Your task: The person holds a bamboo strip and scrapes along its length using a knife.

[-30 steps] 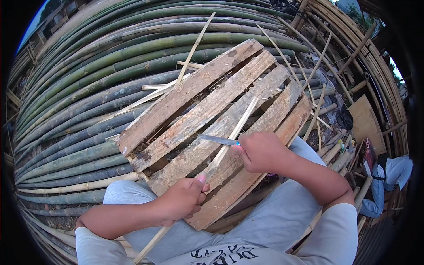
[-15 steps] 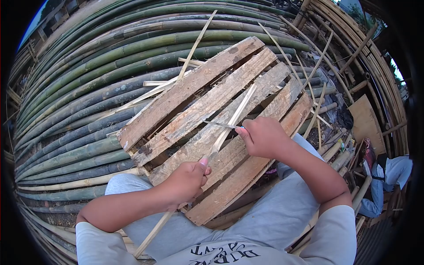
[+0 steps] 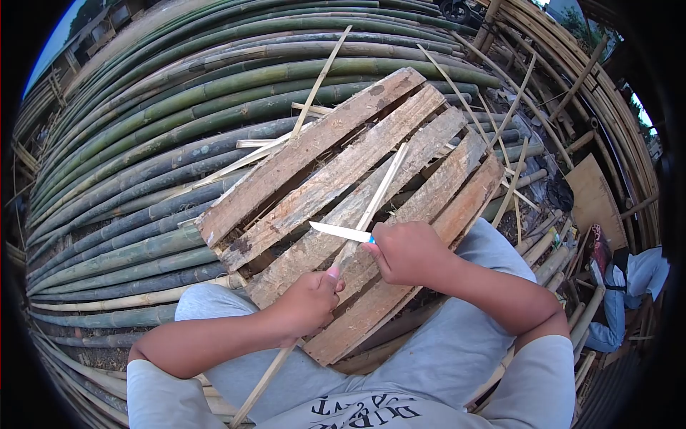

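My left hand [image 3: 309, 302] is closed around a thin bamboo strip [image 3: 382, 187], which runs from the wooden slats down past my lap. In my right hand [image 3: 411, 250] is a knife [image 3: 341, 231] with a blue part at its handle. Its blade points left and lies across the strip, a little above my left hand. Under both hands is a slatted wooden crate [image 3: 314, 150], tilted across my knees, with small shavings on its boards.
Long green bamboo poles [image 3: 214, 86] lie beyond and left of the crate. Loose strips [image 3: 321, 79] stick out behind it. A plywood piece [image 3: 592, 193], a black bag [image 3: 559, 191] and blue-grey cloth [image 3: 613, 314] are at the right.
My right hand with the knife first moved up the strip, then came back down and left, nearer my left hand. The strip's upper end has shifted slightly left.
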The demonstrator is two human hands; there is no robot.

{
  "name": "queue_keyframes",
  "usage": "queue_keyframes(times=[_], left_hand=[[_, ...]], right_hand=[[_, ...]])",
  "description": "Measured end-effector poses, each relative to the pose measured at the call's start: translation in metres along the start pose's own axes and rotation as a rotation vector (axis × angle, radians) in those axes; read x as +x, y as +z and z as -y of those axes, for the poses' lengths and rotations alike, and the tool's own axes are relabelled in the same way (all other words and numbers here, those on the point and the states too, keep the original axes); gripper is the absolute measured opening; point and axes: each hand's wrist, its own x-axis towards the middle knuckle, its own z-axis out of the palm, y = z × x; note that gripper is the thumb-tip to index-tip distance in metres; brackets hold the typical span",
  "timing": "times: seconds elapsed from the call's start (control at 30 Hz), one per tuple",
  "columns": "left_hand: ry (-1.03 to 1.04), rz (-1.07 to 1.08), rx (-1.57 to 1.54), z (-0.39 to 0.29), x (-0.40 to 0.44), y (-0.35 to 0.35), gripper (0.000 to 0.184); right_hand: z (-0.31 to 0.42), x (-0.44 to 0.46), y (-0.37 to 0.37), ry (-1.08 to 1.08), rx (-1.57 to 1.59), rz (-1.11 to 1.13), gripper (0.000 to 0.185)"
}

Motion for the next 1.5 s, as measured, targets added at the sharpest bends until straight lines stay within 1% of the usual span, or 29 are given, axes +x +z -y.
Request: queue_keyframes(times=[0.07,0.13,0.17,0.27,0.3,0.37,0.4,0.47,0.5,0.57,0.63,0.67,0.73,0.77,0.8,0.87,0.93,1.0,1.03,1.1,1.13,1.2,1.23,1.27,1.33,1.37,1.4,1.47,1.5], left_hand=[[-0.024,-0.004,-0.024,0.0,0.0,-0.001,0.038],[-0.01,0.001,-0.022,-0.002,0.001,-0.004,0.038],[0.017,0.007,-0.026,-0.002,0.001,-0.005,0.038],[-0.015,0.0,-0.026,-0.001,-0.003,-0.003,0.037],[-0.009,-0.001,-0.023,-0.002,-0.005,-0.003,0.037],[-0.044,0.037,-0.046,-0.002,-0.009,-0.002,0.038],[-0.049,0.037,-0.049,-0.003,-0.01,-0.003,0.038],[-0.041,0.031,-0.049,-0.004,-0.012,-0.003,0.037],[-0.043,0.032,-0.047,-0.004,-0.012,-0.004,0.037],[-0.038,0.048,-0.041,-0.003,-0.013,-0.005,0.037],[-0.049,0.049,-0.044,-0.001,-0.013,-0.006,0.037],[-0.082,0.049,-0.052,0.001,-0.013,-0.007,0.037],[-0.081,0.056,-0.058,0.002,-0.015,-0.007,0.037],[-0.082,0.055,-0.054,0.0,-0.016,-0.007,0.037],[-0.079,0.056,-0.046,-0.003,-0.016,-0.007,0.037],[-0.078,0.067,-0.051,-0.003,-0.016,-0.009,0.038],[-0.066,0.076,-0.065,-0.004,-0.016,-0.01,0.038],[-0.08,0.081,-0.083,0.001,-0.015,-0.011,0.038],[-0.079,0.08,-0.09,0.001,-0.014,-0.011,0.038],[-0.09,0.093,-0.082,0.002,-0.014,-0.012,0.037],[-0.106,0.094,-0.085,0.002,-0.013,-0.011,0.037],[-0.029,0.024,-0.055,-0.006,-0.005,-0.012,0.037],[-0.012,0.032,-0.058,-0.007,0.0,-0.015,0.037],[-0.01,0.031,-0.049,-0.007,-0.001,-0.014,0.037],[-0.038,0.048,-0.081,-0.008,-0.006,-0.009,0.037],[-0.045,0.051,-0.077,-0.008,-0.009,-0.007,0.037],[-0.06,0.072,-0.098,-0.01,-0.013,-0.005,0.037],[-0.075,0.098,-0.118,-0.009,-0.016,-0.003,0.037],[-0.078,0.091,-0.098,-0.007,-0.016,-0.004,0.037]], right_hand=[[-0.014,0.006,-0.002,-0.009,-0.025,-0.026,0.035],[-0.035,0.019,-0.003,0.078,-0.118,-0.13,0.034],[-0.039,0.024,-0.005,0.145,-0.124,-0.097,0.034],[-0.015,0.016,0.001,0.171,-0.062,-0.09,0.036],[-0.012,0.014,-0.002,0.17,-0.065,-0.096,0.036],[-0.007,0.01,-0.006,0.042,-0.069,0.008,0.037],[-0.014,0.015,-0.007,0.041,-0.065,0.013,0.037],[-0.042,0.03,-0.012,0.268,-0.108,-0.045,0.037],[-0.049,0.035,-0.014,0.336,-0.1,-0.081,0.038],[-0.039,0.03,-0.009,0.301,-0.072,-0.063,0.039],[-0.013,0.022,-0.009,0.184,-0.012,-0.003,0.042],[-0.014,0.025,-0.013,0.175,-0.017,-0.009,0.042],[-0.019,0.021,-0.014,0.137,-0.037,0.025,0.043],[-0.036,0.028,-0.012,0.23,-0.043,-0.003,0.044],[-0.055,0.036,-0.015,0.233,-0.045,-0.005,0.044],[-0.079,0.045,-0.019,0.352,-0.118,-0.008,0.047],[-0.056,0.038,-0.009,0.369,-0.098,-0.052,0.047],[-0.021,0.025,-0.007,0.18,-0.013,0.008,0.044],[-0.019,0.023,-0.011,0.175,-0.015,0.013,0.044],[-0.018,0.018,-0.013,0.032,-0.027,0.056,0.042],[-0.022,0.019,-0.012,0.036,-0.015,0.065,0.042],[-0.038,0.03,-0.014,0.029,-0.025,-0.029,0.04],[-0.041,0.031,-0.007,0.015,-0.06,-0.097,0.04],[-0.045,0.033,-0.005,0.019,-0.06,-0.106,0.04],[-0.056,0.034,-0.005,0.214,-0.177,-0.124,0.039],[-0.073,0.039,-0.012,0.336,-0.21,-0.128,0.041],[-0.079,0.04,-0.014,0.345,-0.207,-0.125,0.041],[-0.084,0.039,-0.016,0.295,-0.173,-0.074,0.04],[-0.074,0.034,-0.006,0.262,-0.134,-0.143,0.042]])
